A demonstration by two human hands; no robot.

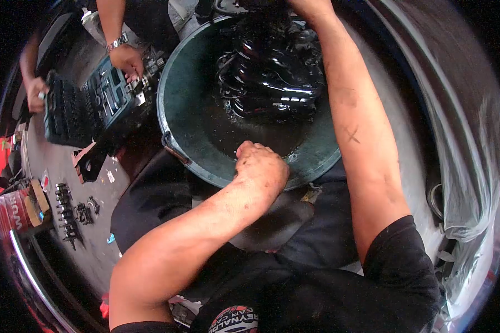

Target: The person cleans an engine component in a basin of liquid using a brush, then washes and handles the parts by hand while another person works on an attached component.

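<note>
A glossy black engine part with curved, ribbed runners point(280, 77), like an intake manifold, is tilted inside a large dark green tub point(186, 100). Dark liquid point(222, 136) covers the tub's bottom. My left hand point(261, 166) is closed above the near side of the tub, its fingers curled away from me. Whatever it may hold is hidden. At the top edge of the view my right hand point(308, 8) is beside the upper end of the black part. Its fingers are mostly cut off, so their grip does not show.
Another person's hand point(129, 60) with a wristwatch works over metal parts beside an open tool case point(114, 100); a further hand point(36, 94) is at the case's lid. A crankshaft point(66, 216) lies on the floor at left. Clear plastic sheeting point(466, 194) hangs at right.
</note>
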